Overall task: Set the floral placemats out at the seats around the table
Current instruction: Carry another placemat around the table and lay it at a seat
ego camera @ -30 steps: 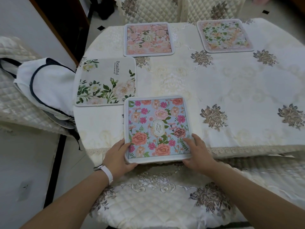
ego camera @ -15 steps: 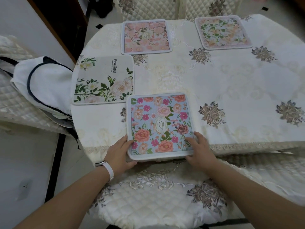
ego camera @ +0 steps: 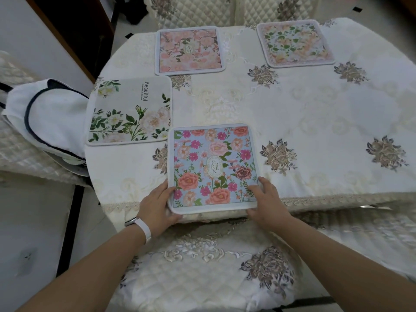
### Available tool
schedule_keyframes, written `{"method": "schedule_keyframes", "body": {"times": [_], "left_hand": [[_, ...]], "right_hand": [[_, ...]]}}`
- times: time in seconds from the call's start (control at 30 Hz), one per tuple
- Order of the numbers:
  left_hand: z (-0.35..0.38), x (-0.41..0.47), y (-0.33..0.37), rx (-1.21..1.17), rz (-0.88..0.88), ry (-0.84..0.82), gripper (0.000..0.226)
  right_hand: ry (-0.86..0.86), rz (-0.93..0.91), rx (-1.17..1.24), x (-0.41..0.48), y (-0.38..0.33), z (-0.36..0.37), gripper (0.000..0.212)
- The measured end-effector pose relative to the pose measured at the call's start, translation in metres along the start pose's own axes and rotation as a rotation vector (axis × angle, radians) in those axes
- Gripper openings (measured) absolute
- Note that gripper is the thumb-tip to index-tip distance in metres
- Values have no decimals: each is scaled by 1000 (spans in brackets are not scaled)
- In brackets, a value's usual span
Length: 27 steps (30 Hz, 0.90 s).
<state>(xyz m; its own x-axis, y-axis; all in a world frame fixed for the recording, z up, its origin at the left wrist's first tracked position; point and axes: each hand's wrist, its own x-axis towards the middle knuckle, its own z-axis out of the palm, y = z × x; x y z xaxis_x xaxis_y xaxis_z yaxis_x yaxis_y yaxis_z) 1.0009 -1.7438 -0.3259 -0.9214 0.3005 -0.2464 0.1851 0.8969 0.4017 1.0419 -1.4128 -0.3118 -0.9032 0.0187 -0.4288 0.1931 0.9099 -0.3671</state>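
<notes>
A blue floral placemat (ego camera: pixel 212 165) lies at the table's near edge, its front rim slightly past the edge. My left hand (ego camera: pixel 157 204) grips its near-left corner and my right hand (ego camera: pixel 266 202) holds its near-right corner, fingers on top. A grey placemat with white flowers (ego camera: pixel 130 112) lies to the left, almost touching it. A pink placemat (ego camera: pixel 190 50) and a peach-and-green placemat (ego camera: pixel 295 42) lie along the far edge.
The table (ego camera: pixel 315 113) wears a cream embroidered cloth. A quilted chair back (ego camera: pixel 202 266) stands right below my hands. A white bag with dark trim (ego camera: pixel 47 118) rests on the left chair. Two more quilted chairs (ego camera: pixel 236 10) stand at the far side.
The blue placemat has turned slightly clockwise and shifted a little right under both hands, which kept hold of its near corners.
</notes>
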Motion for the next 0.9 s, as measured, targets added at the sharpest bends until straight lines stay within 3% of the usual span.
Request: {"method": "schedule_keyframes", "body": {"times": [0.67,0.9], "left_hand": [[13,-4,3,-103,-70,-6,89],[12,-9,3,-281,-72,8,75]], "right_hand": [[-16,-90,-85,3,8,-8,68],[-29,-149,-42,5,5,-7,61]]}}
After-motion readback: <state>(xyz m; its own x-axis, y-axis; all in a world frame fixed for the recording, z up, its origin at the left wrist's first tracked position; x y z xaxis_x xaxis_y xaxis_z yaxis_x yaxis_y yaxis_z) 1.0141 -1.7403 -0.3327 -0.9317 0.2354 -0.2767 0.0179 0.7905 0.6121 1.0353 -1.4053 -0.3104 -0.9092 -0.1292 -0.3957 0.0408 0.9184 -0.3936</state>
